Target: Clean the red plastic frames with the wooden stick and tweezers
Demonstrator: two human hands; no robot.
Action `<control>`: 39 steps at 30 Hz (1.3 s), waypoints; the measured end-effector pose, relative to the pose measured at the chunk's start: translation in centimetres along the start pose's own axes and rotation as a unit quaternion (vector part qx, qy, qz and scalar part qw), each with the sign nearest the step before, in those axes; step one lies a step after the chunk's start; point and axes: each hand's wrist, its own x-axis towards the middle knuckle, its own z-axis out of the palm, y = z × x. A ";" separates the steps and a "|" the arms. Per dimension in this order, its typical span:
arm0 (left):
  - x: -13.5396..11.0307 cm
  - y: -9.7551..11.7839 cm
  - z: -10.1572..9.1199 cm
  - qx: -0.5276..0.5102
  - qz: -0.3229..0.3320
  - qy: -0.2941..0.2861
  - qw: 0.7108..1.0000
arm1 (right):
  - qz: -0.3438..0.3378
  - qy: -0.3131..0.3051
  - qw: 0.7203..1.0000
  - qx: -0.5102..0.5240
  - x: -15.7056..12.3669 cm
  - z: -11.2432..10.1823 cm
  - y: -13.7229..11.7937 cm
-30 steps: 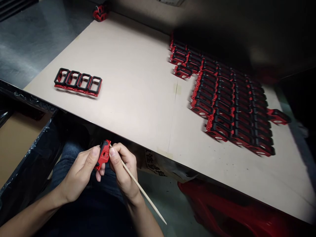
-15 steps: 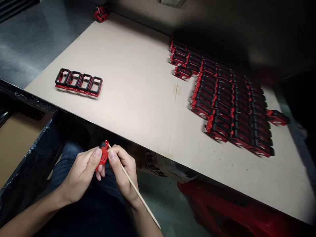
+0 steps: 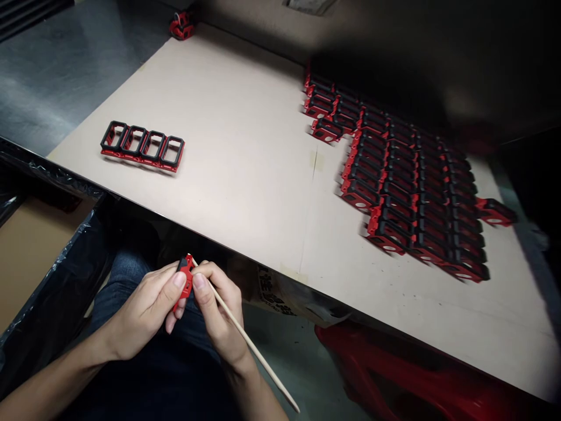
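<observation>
My left hand (image 3: pixel 153 298) is closed on a small red-and-black plastic frame (image 3: pixel 187 279), held over my lap just off the table's front edge. Between the thumb and fingers of my right hand (image 3: pixel 219 304) is a thin pale wooden stick (image 3: pixel 254 348). Its upper tip meets the top end of the frame, while its pointed lower end slants down to the right past my wrist. My fingers cover much of the frame, so its full shape is hidden.
A short row of red-and-black frames (image 3: pixel 142 146) stands at the table's left. Many more stand in a large block of frames (image 3: pixel 398 181) on the right. A red-and-black piece (image 3: pixel 181 24) sits at the far left corner. Below the table are a plastic-lined box (image 3: pixel 44 275) and a red object (image 3: pixel 394 368).
The stick has swung so that its lower end lies farther right. The frame has tilted slightly and shifted a little in my left hand. The camera view has moved slightly.
</observation>
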 end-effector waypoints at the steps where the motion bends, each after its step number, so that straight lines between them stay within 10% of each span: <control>1: 0.0 0.0 -0.1 -0.006 0.000 -0.007 1.000 | 0.007 -0.001 1.000 0.009 0.0 0.0 0.0; 20: -0.1 0.1 -0.7 0.014 -0.008 -0.039 0.999 | 0.044 -0.019 0.999 0.020 -0.5 -0.1 0.2; 39: -0.2 -0.4 0.4 0.040 -0.016 0.096 0.994 | -0.019 0.000 0.988 -0.151 -0.8 -0.1 -0.1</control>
